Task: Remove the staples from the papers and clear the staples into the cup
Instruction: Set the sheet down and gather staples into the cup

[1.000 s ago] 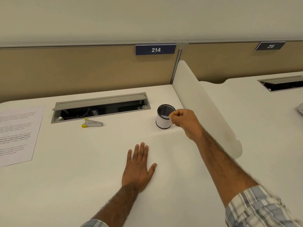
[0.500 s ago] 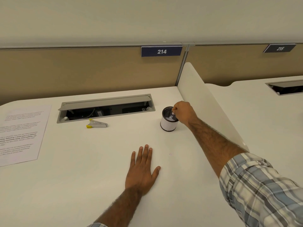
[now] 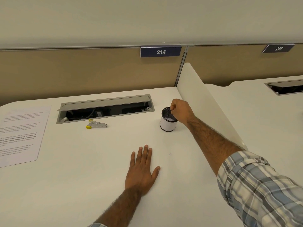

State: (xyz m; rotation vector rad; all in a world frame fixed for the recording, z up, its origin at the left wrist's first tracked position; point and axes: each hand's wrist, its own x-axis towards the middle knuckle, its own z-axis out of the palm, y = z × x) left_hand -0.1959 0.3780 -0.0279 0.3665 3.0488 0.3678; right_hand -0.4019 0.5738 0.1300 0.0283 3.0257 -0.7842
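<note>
1. head view: a white desk (image 3: 78, 181) runs back to a tan partition carrying a blue plate (image 3: 160, 51) marked 214.
2. the cup (image 3: 168, 126), white outside with a dark rim and dark mesh lining, stands upright on the desk near the right side, just in front of the right end of an open cable hatch (image 3: 105, 108).
3. small pale bits (image 3: 169, 119) lie in the bottom of the cup; they are too small to name.
4. the right hand (image 3: 181, 110) hangs over the far right rim of the cup, fingers curled in and the tips pinched together above the opening. whether a staple is between them i cannot tell.
5. the left hand (image 3: 141, 171) lies palm down on the desk, fingers straight and a little spread, holding nothing, well apart from the cup.
6. a tiny pale speck (image 3: 169, 154) sits on the desk to the right of the left fingertips.
7. a silver staple remover (image 3: 96, 125) with yellow ends lies in front of the hatch, left of the cup.
8. a printed sheet of paper (image 3: 21, 135) lies flat at the left edge.
9. a white divider (image 3: 208, 104) stands just beside the cup on its right.
</note>
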